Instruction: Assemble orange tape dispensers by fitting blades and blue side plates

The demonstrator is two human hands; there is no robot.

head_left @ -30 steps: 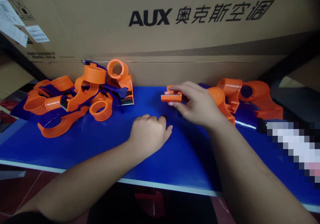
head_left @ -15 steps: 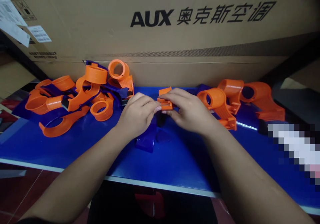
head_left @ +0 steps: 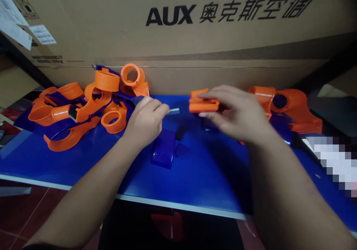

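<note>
My left hand (head_left: 145,120) is closed, and a thin silvery metal strip (head_left: 174,111) sticks out past its fingertips to the right. Between the thumb and fingers of my right hand (head_left: 237,110), an orange tape dispenser (head_left: 204,106) is gripped above the table, its end toward the left hand; the palm hides the rest. Below and between the hands lies a curved dark blue plastic part (head_left: 164,149), with a small black piece (head_left: 180,132) at its upper right. The two hands are apart.
A pile of orange and blue tape dispensers (head_left: 107,82) stands at the left. More orange dispensers (head_left: 297,107) lie at the right, partly behind my right hand. A large cardboard box (head_left: 178,45) walls off the back of the blue table (head_left: 195,183).
My hands have separated. The right one has moved right with the orange dispenser, and the left slightly left. The metal strip now shows at the left fingertips.
</note>
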